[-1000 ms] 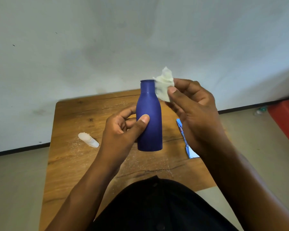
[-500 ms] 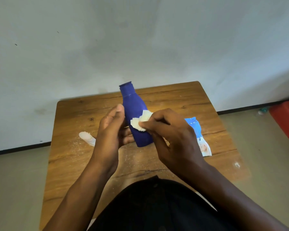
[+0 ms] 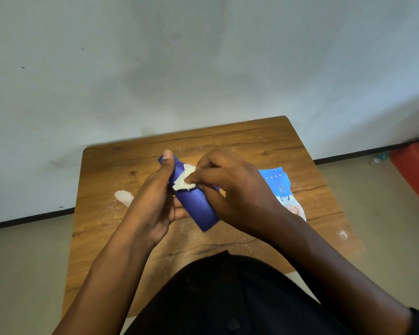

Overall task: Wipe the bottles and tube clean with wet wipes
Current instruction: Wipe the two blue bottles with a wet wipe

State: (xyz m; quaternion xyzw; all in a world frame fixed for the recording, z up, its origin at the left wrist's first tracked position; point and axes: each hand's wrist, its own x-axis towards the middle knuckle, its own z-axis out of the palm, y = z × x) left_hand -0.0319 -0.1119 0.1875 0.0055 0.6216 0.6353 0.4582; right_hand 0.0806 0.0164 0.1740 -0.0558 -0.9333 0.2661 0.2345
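Blue plastic bottle (image 3: pixel 194 204) lies tilted above the wooden table (image 3: pixel 300 151), neck away, base toward the person. Left hand (image 3: pixel 153 201) grips its left side, thumb at the neck; right hand (image 3: pixel 237 189) pinches a wet wipe (image 3: pixel 183 181) against its shoulder, likely stroking lengthwise.

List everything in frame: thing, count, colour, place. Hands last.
bottle: 1, dark blue, held tilted above the table, neck pointing away
wet wipe: 1, white, crumpled, pressed on the bottle's upper body
tube: 1, white, lying on the table's left side, partly hidden by the left hand
wipes pack: 1, blue and white, flat on the table's right side
table: 1, brown wood, against the wall
container: 1, red, on the floor at far right
left hand: grips the bottle, thumb up near its neck
right hand: pinches the wet wipe against the bottle
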